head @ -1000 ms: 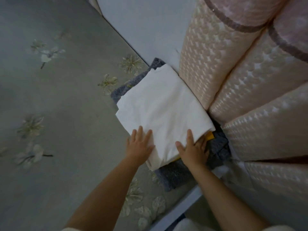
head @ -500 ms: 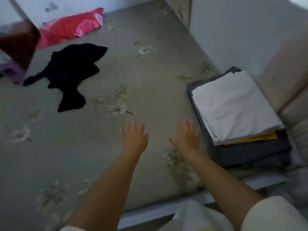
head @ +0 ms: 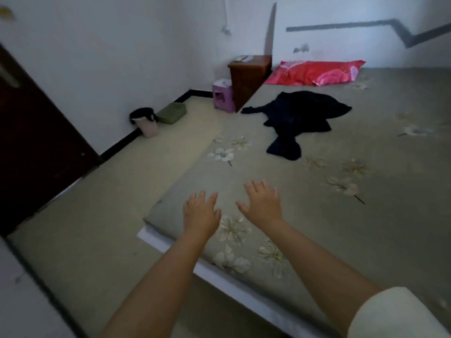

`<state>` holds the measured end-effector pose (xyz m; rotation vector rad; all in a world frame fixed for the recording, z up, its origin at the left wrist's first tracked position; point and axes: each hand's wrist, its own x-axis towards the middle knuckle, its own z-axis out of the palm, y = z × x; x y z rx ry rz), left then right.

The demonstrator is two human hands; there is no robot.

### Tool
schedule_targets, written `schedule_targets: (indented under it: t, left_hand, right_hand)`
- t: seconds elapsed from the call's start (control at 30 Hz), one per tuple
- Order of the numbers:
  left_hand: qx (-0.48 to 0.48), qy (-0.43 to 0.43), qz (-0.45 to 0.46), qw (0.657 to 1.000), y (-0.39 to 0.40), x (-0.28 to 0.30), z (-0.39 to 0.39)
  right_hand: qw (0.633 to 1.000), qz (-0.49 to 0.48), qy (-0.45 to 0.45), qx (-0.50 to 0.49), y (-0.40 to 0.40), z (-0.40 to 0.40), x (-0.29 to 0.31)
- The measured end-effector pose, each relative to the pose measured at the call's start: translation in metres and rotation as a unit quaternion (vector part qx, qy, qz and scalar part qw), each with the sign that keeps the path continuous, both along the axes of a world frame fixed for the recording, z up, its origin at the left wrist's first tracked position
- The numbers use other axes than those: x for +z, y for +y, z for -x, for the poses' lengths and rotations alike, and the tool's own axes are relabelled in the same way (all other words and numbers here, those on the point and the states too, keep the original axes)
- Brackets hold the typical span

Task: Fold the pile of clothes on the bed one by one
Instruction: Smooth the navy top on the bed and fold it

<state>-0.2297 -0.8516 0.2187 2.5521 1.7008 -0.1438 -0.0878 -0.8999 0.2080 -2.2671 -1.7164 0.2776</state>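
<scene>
Left hand [head: 200, 212] and right hand [head: 262, 202] hover empty, fingers spread, over the bed [head: 366, 228]. A crumpled dark garment [head: 297, 118] lies well beyond the hands.

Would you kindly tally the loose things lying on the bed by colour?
Dark, nearly black: 1, the crumpled garment
Red and pink: 1, the pillow
Total: 2
Both hands, left and right, hold nothing.
</scene>
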Motion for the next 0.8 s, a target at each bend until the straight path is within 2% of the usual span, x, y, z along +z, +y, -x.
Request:
schedule_targets:
  t: [0.17,0.43,0.53,0.8]
  left_hand:
    - [0.119,-0.028,0.002,0.993,0.058,0.012,0.090]
    - [0.234,-0.017,-0.030,0.972,0.194,0.031,0.217]
    - [0.274,-0.012,-0.037,0.961,0.245,0.035,0.265]
    - [0.357,-0.013,-0.017,0.934,0.331,0.018,0.395]
  right_hand:
    - [0.994,-0.022,-0.014,0.103,0.091,0.075,0.010]
    - [0.972,-0.036,-0.005,0.233,0.266,0.196,0.025]
    - [0.962,-0.058,0.026,0.267,0.330,0.242,0.034]
    - [0.934,-0.019,-0.023,0.356,0.457,0.361,0.032]
